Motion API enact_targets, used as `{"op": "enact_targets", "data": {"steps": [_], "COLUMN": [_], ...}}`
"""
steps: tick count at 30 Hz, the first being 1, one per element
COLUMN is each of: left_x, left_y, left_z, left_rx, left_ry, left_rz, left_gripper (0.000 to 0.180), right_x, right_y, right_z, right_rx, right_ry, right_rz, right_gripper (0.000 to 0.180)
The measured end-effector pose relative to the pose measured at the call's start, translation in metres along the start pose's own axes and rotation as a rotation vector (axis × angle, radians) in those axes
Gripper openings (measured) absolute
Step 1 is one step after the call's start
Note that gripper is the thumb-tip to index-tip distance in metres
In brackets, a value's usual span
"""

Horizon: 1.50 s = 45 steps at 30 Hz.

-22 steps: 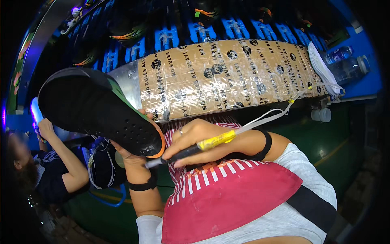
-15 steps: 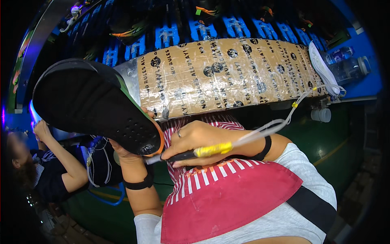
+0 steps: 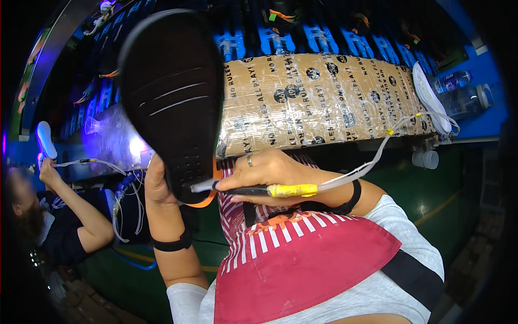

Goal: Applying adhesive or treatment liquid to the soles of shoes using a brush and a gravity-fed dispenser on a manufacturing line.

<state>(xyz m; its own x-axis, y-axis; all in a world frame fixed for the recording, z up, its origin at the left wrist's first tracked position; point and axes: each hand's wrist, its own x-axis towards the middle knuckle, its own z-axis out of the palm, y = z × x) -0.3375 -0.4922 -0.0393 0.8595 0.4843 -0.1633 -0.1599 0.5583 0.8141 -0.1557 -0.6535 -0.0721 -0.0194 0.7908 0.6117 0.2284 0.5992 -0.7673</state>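
Observation:
A black shoe (image 3: pixel 172 102) is held up with its dark underside toward me; orange and green trim shows along its edge. Pale curved lines cross the middle of the underside, and small dots mark its near end. My left hand (image 3: pixel 158 183) is closed round the shoe's near end from the left, its fingers partly hidden behind. In my right hand (image 3: pixel 264 175) is a brush (image 3: pixel 243 190) with a black handle, yellow tape and a clear tube running from its back. The pale brush tip lies over the underside's near end; whether it touches I cannot tell.
A cardboard-covered bench (image 3: pixel 318 102) stands ahead. At its right end lie a white insole-shaped piece (image 3: pixel 429 97), a clear bottle (image 3: pixel 467 100) and a small cup (image 3: pixel 425 159). Blue racks (image 3: pixel 324 40) run behind. At left, a co-worker's hand (image 3: pixel 48 170) holds a pale sole (image 3: pixel 46 141).
My left hand has swung the shoe more upright and to the right. The brush tip has gone from beside the shoe's edge to over its underside. The co-worker's pale sole has come into clearer view.

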Motion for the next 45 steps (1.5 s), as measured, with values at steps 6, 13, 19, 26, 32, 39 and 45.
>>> {"op": "enact_targets", "data": {"steps": [6,13,19,26,32,39,45], "left_x": [0.011,0.021,0.026,0.03,0.031,0.03,0.031], "left_y": [0.01,0.015,0.019,0.016,0.017,0.018,0.013], "left_z": [0.021,0.035,0.04,0.042,0.043,0.042,0.042], "left_rx": [0.288,0.351,0.479,0.574,0.633,0.767,0.651], "left_ry": [-0.03,-0.02,-0.03,-0.014,0.001,0.025,0.021], "left_rz": [-0.118,-0.276,-0.418,-0.443,-0.487,-0.487,-0.507], "left_gripper": [0.052,0.043,0.04,0.039,0.04,0.039,0.038], "right_x": [-0.002,0.001,-0.004,-0.004,-0.007,-0.013,-0.012], "right_y": [-0.003,-0.001,-0.001,0.004,0.006,0.01,0.017], "right_z": [-0.012,-0.008,-0.012,-0.008,-0.009,-0.011,0.0], "right_rx": [0.022,-0.172,-0.029,-0.248,-0.265,-0.128,-0.188], "right_ry": [-0.222,-0.131,-0.274,-0.208,-0.15,-0.363,-0.09], "right_rz": [0.006,-0.042,-0.096,-0.139,-0.092,-0.098,-0.133], "right_gripper": [0.029,0.024,0.03,0.024,0.027,0.024,0.031]}}
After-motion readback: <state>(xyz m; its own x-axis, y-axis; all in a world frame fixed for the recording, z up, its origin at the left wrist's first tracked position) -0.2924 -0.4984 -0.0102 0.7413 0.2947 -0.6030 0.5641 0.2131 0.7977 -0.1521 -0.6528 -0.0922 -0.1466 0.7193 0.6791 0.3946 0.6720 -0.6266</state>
